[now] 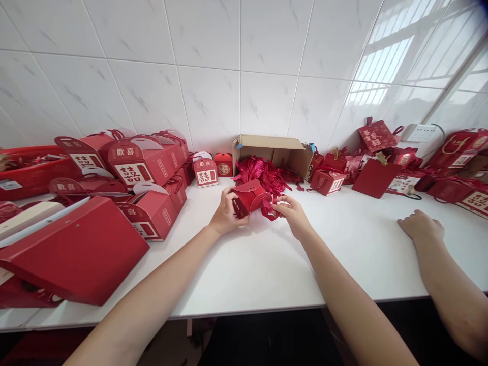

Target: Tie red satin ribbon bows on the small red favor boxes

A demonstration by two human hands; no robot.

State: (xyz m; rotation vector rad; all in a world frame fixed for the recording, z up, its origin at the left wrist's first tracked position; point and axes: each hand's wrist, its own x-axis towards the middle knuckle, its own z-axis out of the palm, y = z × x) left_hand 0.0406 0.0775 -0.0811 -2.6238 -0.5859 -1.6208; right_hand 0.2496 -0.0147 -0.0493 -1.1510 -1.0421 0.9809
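Note:
My left hand (pixel 224 213) is closed around the left end of a small red gift box (pixel 248 197), holding it tilted above the white table. At the box's right end, my right hand (pixel 292 213) pinches a dark red ribbon (pixel 269 207). Part of the ribbon hangs in loops against the box. Just behind both hands, a heap of red ribbons (pixel 257 172) spills from a cardboard box (pixel 272 142) lying on its side, its opening towards me.
Red gift boxes (pixel 148 162) are stacked at the left, by a large red box (pixel 87 249) and a red basket (pixel 34 173). More boxes (pixel 330 179) and a power strip (pixel 419 133) stand at the right. Another person's hand (pixel 421 226) rests on the table (pixel 267 279).

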